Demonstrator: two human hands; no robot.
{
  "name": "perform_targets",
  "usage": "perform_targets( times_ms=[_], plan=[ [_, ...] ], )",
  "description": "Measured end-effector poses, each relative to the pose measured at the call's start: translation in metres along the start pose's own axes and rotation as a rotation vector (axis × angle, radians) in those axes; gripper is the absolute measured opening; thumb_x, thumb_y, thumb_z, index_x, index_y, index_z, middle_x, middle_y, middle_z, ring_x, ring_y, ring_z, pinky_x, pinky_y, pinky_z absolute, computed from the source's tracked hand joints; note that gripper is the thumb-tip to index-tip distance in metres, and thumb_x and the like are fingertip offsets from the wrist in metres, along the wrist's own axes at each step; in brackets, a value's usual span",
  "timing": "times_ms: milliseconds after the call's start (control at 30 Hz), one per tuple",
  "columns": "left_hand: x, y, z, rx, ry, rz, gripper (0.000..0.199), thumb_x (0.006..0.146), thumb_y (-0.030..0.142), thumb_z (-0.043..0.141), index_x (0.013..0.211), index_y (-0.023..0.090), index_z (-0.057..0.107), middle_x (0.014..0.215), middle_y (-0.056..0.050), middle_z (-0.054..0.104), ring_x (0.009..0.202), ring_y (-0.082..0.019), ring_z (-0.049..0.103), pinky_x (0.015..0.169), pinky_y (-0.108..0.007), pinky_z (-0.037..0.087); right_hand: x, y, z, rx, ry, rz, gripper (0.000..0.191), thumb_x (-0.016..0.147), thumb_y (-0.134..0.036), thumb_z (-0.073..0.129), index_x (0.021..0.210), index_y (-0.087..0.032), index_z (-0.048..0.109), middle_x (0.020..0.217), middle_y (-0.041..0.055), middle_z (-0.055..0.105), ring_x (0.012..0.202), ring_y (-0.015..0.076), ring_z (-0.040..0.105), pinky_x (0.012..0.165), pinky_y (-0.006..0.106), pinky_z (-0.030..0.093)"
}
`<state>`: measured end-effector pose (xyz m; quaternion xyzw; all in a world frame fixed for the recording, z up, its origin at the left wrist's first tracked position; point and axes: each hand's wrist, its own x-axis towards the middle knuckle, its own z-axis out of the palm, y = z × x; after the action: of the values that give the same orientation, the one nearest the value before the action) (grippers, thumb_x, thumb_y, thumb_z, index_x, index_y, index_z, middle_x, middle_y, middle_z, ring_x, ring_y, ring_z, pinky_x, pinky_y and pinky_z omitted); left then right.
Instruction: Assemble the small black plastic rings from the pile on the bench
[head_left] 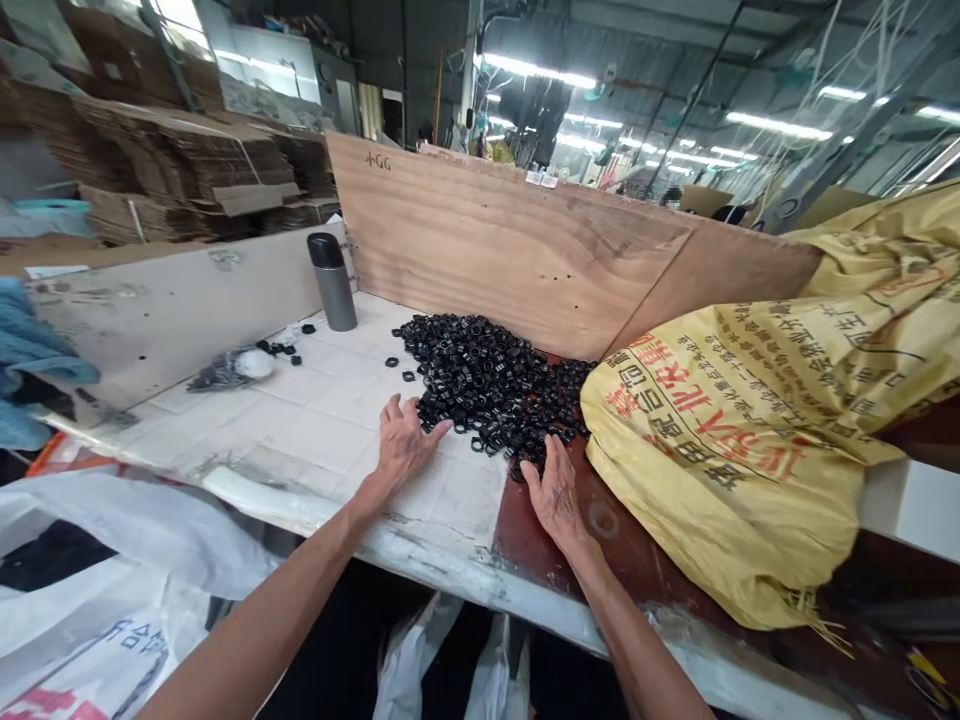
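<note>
A heap of small black plastic rings [480,370] lies on the table against the wooden board. At its near left edge is my left hand [405,437], fingers spread, with the thumb reaching toward the rings. My right hand [556,490] rests at the near right edge of the heap, thumb and fingers apart. A few rings lie close to its fingertips; whether they touch is hard to make out. Neither hand holds anything. Two loose rings [400,369] lie left of the heap.
A yellow woven sack [720,450] lies on the right, against the heap. A grey bottle with a black lid [334,285] stands at the back left. Nearer is a clear plastic bag [229,370] beside several black pieces. A tall wooden board [487,230] closes the back.
</note>
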<state>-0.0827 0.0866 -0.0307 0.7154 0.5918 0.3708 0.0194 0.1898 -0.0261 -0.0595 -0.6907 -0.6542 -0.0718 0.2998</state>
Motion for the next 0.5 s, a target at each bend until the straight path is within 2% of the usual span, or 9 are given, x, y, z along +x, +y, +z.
perform_targets(
  times_ms=[67, 133, 233, 367, 500],
  plan=[
    [0.021, -0.012, 0.011, -0.044, -0.061, 0.040, 0.082, 0.079, 0.061, 0.066, 0.137, 0.007, 0.046, 0.144, -0.029, 0.038, 0.138, -0.044, 0.034, 0.108, -0.058, 0.036, 0.003, -0.002, 0.001, 0.023, -0.018, -0.007, 0.067, 0.098, -0.052, 0.039, 0.149, -0.009, 0.030, 0.150, 0.0263, 0.036, 0.140, 0.0355, 0.034, 0.106, 0.058, 0.037],
    [0.036, -0.018, 0.019, -0.089, -0.186, 0.142, 0.087, 0.075, 0.063, 0.069, 0.144, 0.016, 0.042, 0.152, -0.023, 0.032, 0.141, -0.043, 0.030, 0.111, -0.058, 0.033, 0.004, -0.003, -0.002, 0.036, -0.039, -0.018, 0.068, 0.097, -0.053, 0.042, 0.150, -0.011, 0.031, 0.151, 0.0249, 0.035, 0.140, 0.0356, 0.033, 0.107, 0.059, 0.035],
    [0.043, -0.017, 0.025, -0.161, -0.329, 0.312, 0.086, 0.072, 0.062, 0.073, 0.144, 0.024, 0.044, 0.152, -0.017, 0.035, 0.140, -0.039, 0.033, 0.113, -0.055, 0.033, 0.004, -0.004, -0.008, 0.041, -0.073, -0.036, 0.064, 0.098, -0.051, 0.042, 0.150, -0.014, 0.032, 0.152, 0.0230, 0.033, 0.142, 0.0353, 0.031, 0.107, 0.059, 0.035],
    [0.018, 0.002, 0.025, -0.249, -0.315, 0.351, 0.084, 0.070, 0.066, 0.072, 0.139, 0.024, 0.048, 0.140, -0.015, 0.044, 0.132, -0.035, 0.043, 0.110, -0.051, 0.039, 0.003, -0.008, -0.013, 0.003, -0.087, -0.057, 0.057, 0.099, -0.048, 0.042, 0.147, -0.017, 0.040, 0.153, 0.0209, 0.033, 0.142, 0.0349, 0.031, 0.107, 0.058, 0.036],
    [-0.024, 0.027, 0.025, -0.257, -0.274, 0.370, 0.097, 0.066, 0.072, 0.070, 0.142, 0.019, 0.041, 0.140, -0.020, 0.040, 0.132, -0.039, 0.040, 0.109, -0.056, 0.037, 0.003, -0.013, -0.013, -0.045, -0.088, -0.115, 0.052, 0.099, -0.043, 0.044, 0.144, -0.016, 0.045, 0.153, 0.0203, 0.035, 0.142, 0.0342, 0.031, 0.108, 0.058, 0.034]
  ],
)
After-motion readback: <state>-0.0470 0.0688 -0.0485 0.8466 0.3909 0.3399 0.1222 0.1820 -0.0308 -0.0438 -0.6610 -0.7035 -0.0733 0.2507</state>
